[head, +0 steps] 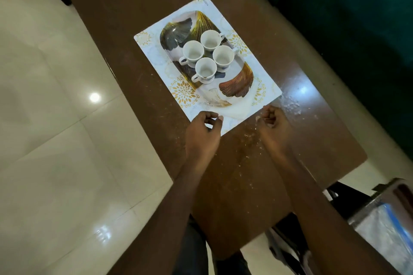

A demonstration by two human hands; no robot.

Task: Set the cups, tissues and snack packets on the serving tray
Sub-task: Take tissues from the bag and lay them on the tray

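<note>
Tray (237, 82) lies lengthwise on mat (183, 94), mid table (239, 181). Four cups (192, 52) stand upright on tray, bunched close, mouths up, towards its far half. Tissue (237, 109) lies at tray's near end, between the two hands; on rim or on mat, cannot tell. Left hand (204, 127) hovers over mat's near corner, fingers curled, thumb close to forefinger, nothing seen between them. Right hand (273, 118) sits just off mat's near edge, over bare table, fingers curled tight; whether it holds anything, cannot tell. White specks (290, 105) scattered beside right hand. Blurred plastic bag (384, 225) off table's near right.
</note>
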